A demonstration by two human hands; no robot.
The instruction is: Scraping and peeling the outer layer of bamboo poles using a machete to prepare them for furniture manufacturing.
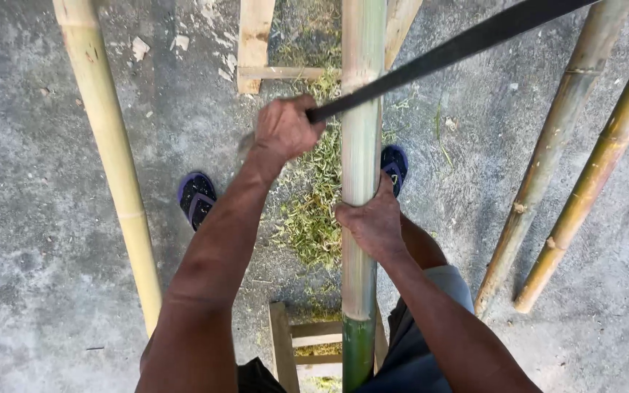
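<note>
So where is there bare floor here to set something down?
Bare concrete floor lies left of the yellow pole, and between the centre bamboo pole and two leaning poles. Crowded: shavings, feet, both hands and blade around the centre.

Head camera looks steeply down, close over the concrete ground (30, 240)

Concrete floor (52, 240), grey and stained. Three bamboo poles (114, 160) are laid on it: one left, two right. Green shavings (314, 218) are heaped centrally; pale chips (140, 47) are scattered top left.
</note>
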